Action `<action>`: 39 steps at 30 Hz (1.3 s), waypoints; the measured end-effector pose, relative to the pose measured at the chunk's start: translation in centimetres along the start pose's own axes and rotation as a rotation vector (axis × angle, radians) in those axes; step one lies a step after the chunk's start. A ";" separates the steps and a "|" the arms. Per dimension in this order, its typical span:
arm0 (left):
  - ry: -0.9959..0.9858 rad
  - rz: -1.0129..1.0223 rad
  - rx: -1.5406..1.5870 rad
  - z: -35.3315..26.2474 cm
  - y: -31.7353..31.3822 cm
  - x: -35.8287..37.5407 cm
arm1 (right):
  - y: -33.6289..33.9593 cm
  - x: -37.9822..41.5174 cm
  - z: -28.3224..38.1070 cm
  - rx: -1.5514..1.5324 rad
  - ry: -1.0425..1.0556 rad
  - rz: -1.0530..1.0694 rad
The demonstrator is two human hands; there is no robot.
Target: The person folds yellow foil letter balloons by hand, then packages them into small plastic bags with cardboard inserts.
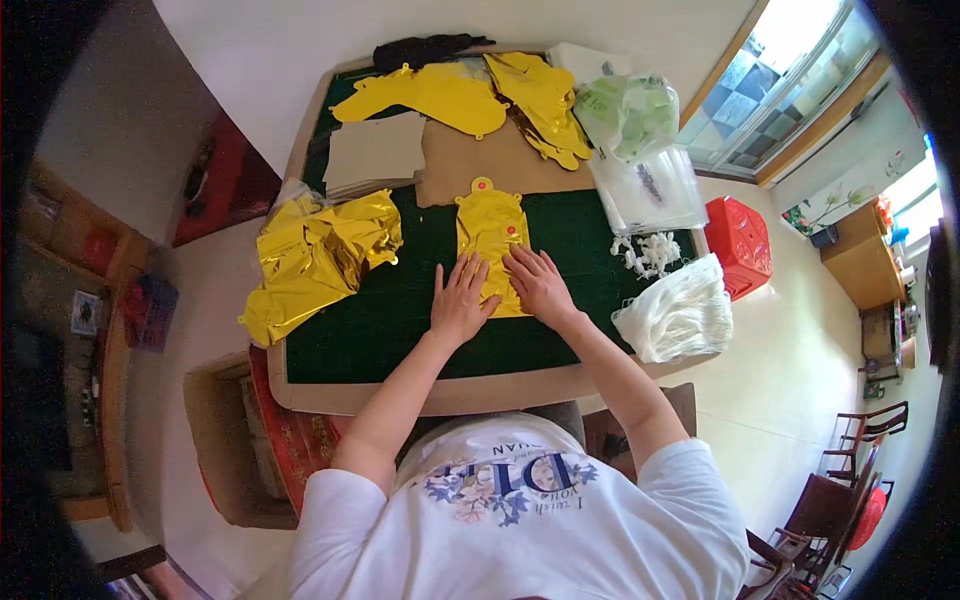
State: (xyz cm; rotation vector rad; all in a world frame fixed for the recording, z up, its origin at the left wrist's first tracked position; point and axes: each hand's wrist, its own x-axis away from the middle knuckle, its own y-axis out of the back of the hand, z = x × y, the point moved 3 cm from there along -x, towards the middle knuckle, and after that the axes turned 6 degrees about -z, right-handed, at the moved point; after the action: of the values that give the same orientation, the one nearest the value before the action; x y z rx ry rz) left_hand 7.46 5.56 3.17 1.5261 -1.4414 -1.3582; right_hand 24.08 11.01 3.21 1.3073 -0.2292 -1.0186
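Observation:
A flat gold foil balloon (492,222) with small tabs and two red round marks lies on the green tabletop in front of me. My left hand (462,300) rests on its lower left edge, fingers stretched out. On the lower right side lies my right hand (541,286), flat with fingers extended. Both palms face down, and neither hand grips anything. To the left is a crumpled heap of gold foil balloons (335,250). More flat gold foil (430,98) lies along the far side, beside another folded gold foil piece (540,105).
A stack of grey-beige cards (376,150) sits far left on the table, beside a brown cardboard sheet (470,165). At right are clear plastic bags (650,190), small white pieces (650,255) and a bundle of white string (680,312). A red stool (738,248) stands beyond the table.

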 end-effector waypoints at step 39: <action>-0.271 -0.142 0.241 2.1 5.4 4.9 | 4.0 3.9 1.1 -0.381 -0.010 0.133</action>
State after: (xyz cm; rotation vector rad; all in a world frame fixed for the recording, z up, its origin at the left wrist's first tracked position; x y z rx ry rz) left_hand 3.17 0.24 6.37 1.6710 -1.7436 -1.5711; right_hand 27.51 7.09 5.57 0.9295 -0.1200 -0.9044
